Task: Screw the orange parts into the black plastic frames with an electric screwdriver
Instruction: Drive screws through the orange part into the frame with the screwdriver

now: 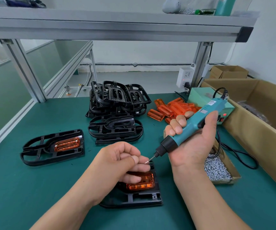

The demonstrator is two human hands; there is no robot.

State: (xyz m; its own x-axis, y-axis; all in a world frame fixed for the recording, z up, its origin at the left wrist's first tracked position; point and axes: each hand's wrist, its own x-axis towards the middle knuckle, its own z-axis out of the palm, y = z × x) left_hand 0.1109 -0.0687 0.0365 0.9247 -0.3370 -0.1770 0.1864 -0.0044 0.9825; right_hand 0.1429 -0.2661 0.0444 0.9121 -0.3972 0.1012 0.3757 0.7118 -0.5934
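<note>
The black frame [134,199] lies flat on the green mat [34,188], nearest the person, with an orange part [143,183] seated in its upper half. The left hand [122,156] is directly above this frame, partly covering the orange part. Its fingers are curled, and the thumb and forefinger pinch a small screw [146,162] just above the frame's far right corner. The right hand [192,140] is above and to the right of the frame, palm turned up. Its fingers are wrapped fully around the body of the electric screwdriver [200,120]. The tool is tilted with its black nose pointing down and left, and the bit tip [152,157] meets the screw held in the left fingers. The tool's cable runs from its upper end. A second frame [34,156], also fitted with an orange insert [67,144], lies flat to the left of the black frame and well apart from it. A stack of empty frames [115,113] stands beyond the black frame, toward the back of the mat. A heap of loose orange parts [168,108] lies beyond and to the right of it, just behind the right hand. An open box of screws [216,170] sits immediately to the right of the frame, below the right wrist. A pale green power unit [203,97] with a lit red lamp stands farther back on the right, beside a large cardboard box [249,130].
</note>
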